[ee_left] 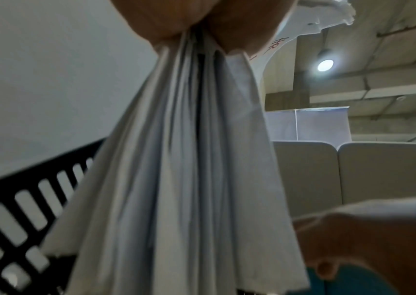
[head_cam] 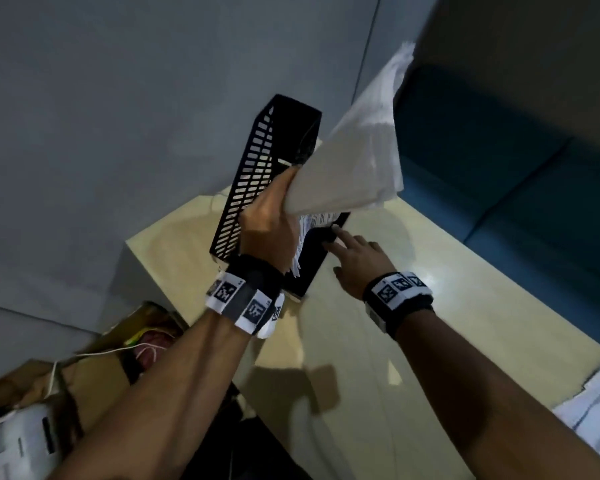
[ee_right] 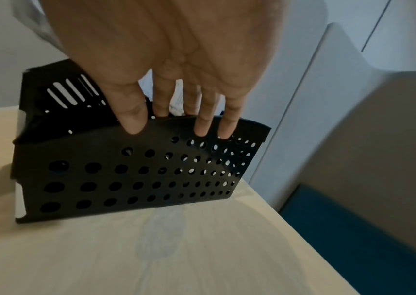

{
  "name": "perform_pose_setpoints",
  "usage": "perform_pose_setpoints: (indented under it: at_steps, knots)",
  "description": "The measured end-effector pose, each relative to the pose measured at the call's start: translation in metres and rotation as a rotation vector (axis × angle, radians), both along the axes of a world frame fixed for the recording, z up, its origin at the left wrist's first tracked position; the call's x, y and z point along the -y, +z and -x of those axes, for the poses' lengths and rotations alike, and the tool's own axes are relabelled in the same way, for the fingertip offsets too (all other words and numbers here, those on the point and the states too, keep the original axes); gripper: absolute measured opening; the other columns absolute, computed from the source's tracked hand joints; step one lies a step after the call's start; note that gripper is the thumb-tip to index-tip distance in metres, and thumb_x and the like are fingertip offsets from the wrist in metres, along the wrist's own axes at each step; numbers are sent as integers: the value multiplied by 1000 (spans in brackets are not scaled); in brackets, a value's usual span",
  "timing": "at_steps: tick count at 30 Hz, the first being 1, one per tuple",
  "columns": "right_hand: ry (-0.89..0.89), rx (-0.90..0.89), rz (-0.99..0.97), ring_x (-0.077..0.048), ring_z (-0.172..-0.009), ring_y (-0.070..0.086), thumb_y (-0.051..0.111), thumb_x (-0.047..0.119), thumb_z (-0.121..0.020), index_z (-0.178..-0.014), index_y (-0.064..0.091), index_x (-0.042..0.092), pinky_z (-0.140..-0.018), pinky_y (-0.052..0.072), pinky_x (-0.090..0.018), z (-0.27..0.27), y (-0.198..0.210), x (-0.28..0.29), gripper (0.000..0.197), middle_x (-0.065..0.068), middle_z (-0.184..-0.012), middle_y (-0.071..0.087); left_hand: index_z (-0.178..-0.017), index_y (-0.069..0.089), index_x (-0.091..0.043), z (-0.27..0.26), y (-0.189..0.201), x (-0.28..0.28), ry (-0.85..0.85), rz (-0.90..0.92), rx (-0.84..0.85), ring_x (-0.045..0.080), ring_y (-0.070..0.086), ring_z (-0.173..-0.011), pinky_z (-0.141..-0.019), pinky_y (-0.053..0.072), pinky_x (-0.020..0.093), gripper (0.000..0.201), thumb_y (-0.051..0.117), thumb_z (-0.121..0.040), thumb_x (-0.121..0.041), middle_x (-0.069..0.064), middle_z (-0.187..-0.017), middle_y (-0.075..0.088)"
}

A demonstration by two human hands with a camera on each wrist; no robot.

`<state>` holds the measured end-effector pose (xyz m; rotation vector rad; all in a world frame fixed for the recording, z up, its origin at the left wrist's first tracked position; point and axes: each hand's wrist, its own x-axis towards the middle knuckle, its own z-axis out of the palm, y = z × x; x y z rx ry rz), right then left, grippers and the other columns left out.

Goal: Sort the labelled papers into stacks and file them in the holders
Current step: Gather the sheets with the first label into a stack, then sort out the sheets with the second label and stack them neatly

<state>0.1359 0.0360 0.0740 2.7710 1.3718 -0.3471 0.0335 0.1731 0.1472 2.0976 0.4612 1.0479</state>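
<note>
Filing under way: left hand [head_cam: 269, 220] is gripping a paper stack [head_cam: 355, 168] above the holder [head_cam: 253, 174] at the tabletop's [head_cam: 413, 341] far corner, right hand [head_cam: 355, 261], fingers straight, is steadying its rim; more papers [head_cam: 596, 410] are waiting at the right edge.

The left hand [head_cam: 269, 223] is raised above the black holder [head_cam: 257, 174], fingers curled tight round a sheaf of papers [head_cam: 354, 161]. The right hand [head_cam: 355, 261] reaches to the holder's near wall, fingers straight, fingertips [ee_right: 201, 129] resting on its rim.

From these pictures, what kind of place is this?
Probably an office. A black file holder stands on a pale desk, the left hand holds a stack of papers, and grey partition panels stand behind.
</note>
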Motion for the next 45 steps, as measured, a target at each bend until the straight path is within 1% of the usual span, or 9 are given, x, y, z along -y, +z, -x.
perform_pose_setpoints:
  at_steps: [4, 12, 16, 21, 25, 31, 35, 39, 45]
  knots:
    - [15, -30, -37, -20, -143, 22, 51, 21, -91, -143, 37, 28, -116, 20, -39, 0, -1, -1, 55, 1, -159, 16, -125, 61, -10, -18, -21, 11, 14, 82, -104, 26, 66, -97, -80, 51, 24, 45, 39, -90, -25, 14, -110, 69]
    - [57, -46, -29, -20, -148, 5, 51, 24, -93, -145, 35, 21, -119, -2, -40, 3, -2, 1, 55, -2, -157, 19, -126, 59, -9, -49, -56, 21, 63, 388, -232, 31, 60, -108, -89, 48, 27, 45, 49, -84, -19, 18, -119, 64]
    - [57, -35, -34, -21, -148, 3, 52, 28, -93, -144, 37, 21, -118, -4, -39, 5, -7, 8, 53, -3, -156, 20, -130, 53, -7, -61, -79, 18, 81, 468, -341, 22, 56, -100, -68, 39, -1, 44, 41, -91, 8, 15, -119, 62]
    - [87, -27, -87, -22, -147, 7, 56, 28, -92, -140, 44, 20, -117, -5, -35, 2, -10, 14, 50, -3, -152, 29, -127, 56, -9, -61, -86, 25, 207, 284, -302, 19, 58, -76, -54, 31, 6, 37, 47, -93, 0, 12, -104, 67]
    - [105, -32, -120, -22, -147, 8, 57, 23, -91, -139, 45, 20, -117, -3, -34, 4, -10, 14, 49, -4, -152, 29, -129, 53, -6, -62, -89, 28, 152, 281, -237, 15, 57, -95, -74, 33, -6, 38, 52, -92, -2, 14, -117, 64]
    - [105, -32, -115, -23, -147, 7, 53, 17, -91, -139, 46, 17, -118, -1, -36, 4, -10, 14, 48, -4, -155, 24, -143, 28, -23, -58, -92, 29, 88, 453, -312, 29, 54, -117, -88, 46, 28, 66, 62, -87, -20, 7, -136, 49]
    - [113, -68, -89, -22, -148, 2, 51, 18, -93, -147, 34, 16, -119, -1, -39, 4, -9, 16, 56, -4, -159, 15, -144, 26, -10, -41, -80, 35, 30, 119, -213, 24, 33, -137, -103, 30, 9, 86, 76, -75, -12, 13, -149, 28]
    - [43, -120, -267, -21, -148, 8, 50, 23, -95, -145, 39, 16, -121, 6, -41, 12, 0, 36, 52, -4, -158, 22, -135, 34, -6, -30, -69, 58, -77, -124, -16, 28, 28, -139, -113, 34, 40, 73, 73, -74, -13, 16, -144, 29]
    - [-416, -221, -385, -23, -139, 35, 56, 20, -92, -123, 61, 19, -116, 24, -37, 37, -18, 173, 31, -6, -141, 49, -123, 48, -5, -21, -84, 143, -481, -132, 0, 29, 39, -132, -111, 35, 39, 47, 63, -79, -4, 14, -137, 36]
